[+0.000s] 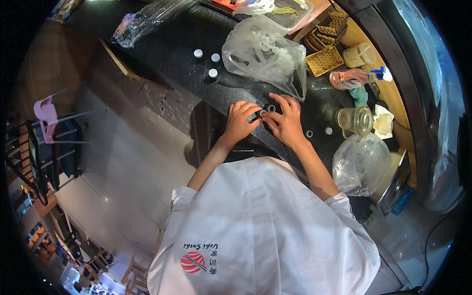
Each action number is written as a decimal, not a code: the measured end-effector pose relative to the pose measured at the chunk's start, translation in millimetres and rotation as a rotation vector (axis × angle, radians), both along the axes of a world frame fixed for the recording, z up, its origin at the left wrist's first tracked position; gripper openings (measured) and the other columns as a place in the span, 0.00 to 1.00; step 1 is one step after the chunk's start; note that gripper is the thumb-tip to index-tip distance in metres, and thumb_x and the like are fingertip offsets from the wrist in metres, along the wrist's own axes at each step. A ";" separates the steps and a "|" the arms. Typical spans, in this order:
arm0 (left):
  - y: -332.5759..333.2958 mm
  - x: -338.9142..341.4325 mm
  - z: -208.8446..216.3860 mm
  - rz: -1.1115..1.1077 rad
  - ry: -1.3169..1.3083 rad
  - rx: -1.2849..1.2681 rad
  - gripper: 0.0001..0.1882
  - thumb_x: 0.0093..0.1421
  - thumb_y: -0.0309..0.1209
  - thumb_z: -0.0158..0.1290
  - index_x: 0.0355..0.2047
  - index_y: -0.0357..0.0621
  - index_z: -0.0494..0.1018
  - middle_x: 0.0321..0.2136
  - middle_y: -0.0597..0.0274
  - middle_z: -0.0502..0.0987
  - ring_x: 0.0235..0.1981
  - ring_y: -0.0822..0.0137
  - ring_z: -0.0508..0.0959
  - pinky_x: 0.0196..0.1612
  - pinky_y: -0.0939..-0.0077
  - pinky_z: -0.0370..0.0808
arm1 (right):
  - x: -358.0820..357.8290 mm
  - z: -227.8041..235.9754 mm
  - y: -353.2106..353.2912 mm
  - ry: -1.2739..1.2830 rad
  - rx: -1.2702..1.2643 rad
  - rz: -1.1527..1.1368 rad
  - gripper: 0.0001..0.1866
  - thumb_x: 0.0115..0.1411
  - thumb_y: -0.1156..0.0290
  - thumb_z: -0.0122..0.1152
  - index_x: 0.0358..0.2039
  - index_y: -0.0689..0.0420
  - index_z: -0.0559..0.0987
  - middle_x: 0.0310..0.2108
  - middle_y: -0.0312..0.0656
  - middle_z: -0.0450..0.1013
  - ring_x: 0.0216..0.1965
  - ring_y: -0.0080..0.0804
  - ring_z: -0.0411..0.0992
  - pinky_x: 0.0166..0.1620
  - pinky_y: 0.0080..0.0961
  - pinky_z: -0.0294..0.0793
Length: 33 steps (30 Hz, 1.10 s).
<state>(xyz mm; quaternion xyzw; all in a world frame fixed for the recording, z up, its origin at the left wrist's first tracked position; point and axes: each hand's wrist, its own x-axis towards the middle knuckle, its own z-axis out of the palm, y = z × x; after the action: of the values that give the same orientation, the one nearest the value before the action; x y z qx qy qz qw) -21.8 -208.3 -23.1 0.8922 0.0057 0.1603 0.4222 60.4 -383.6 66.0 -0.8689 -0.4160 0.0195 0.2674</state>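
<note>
At the table's [169, 63] near edge, a small bottle [262, 113] sits btwn the hands, mouth showing. L hand [242, 119] pinches it from the left, thumb below, fingers curled over. R hand [284, 119] arches in from the right, fingertips at the rim, one finger stretched fwd; can't tell if it grips. Forearms converge. 2nd bottle [271, 107] open by R fingers. Farther: clear bag [248, 51], 3 capped btls [215, 58], loose cap [328, 131].
</note>
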 end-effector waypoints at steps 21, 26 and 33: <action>3.2 -1.6 1.6 -0.006 -0.002 -0.084 0.22 0.48 0.34 0.71 0.44 0.49 0.82 0.47 0.68 0.80 0.52 0.62 0.74 0.55 0.64 0.67 | 10.9 16.8 21.1 0.089 -0.309 0.070 0.05 0.65 0.68 0.62 0.35 0.52 0.83 0.75 0.56 0.50 0.76 0.66 0.38 0.71 0.72 0.36; 3.5 -2.0 2.2 -0.007 0.011 -0.086 0.22 0.48 0.35 0.71 0.45 0.49 0.81 0.47 0.68 0.80 0.52 0.62 0.74 0.55 0.64 0.67 | 10.2 17.7 22.1 0.088 -0.321 0.071 0.04 0.64 0.68 0.63 0.36 0.53 0.83 0.75 0.54 0.50 0.77 0.63 0.39 0.71 0.71 0.37; 4.4 -1.7 3.6 -0.007 0.018 -0.082 0.22 0.48 0.34 0.71 0.45 0.50 0.81 0.47 0.69 0.80 0.52 0.62 0.74 0.55 0.64 0.67 | 10.4 19.8 23.3 0.085 -0.351 0.078 0.03 0.63 0.71 0.64 0.36 0.55 0.81 0.75 0.52 0.51 0.76 0.61 0.42 0.72 0.69 0.40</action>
<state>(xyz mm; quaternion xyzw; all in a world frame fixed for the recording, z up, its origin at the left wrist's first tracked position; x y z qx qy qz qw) -23.5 -204.0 -19.5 0.8756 0.0129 0.1507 0.4588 70.7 -360.3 85.8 -0.8838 -0.4280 0.1389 0.1280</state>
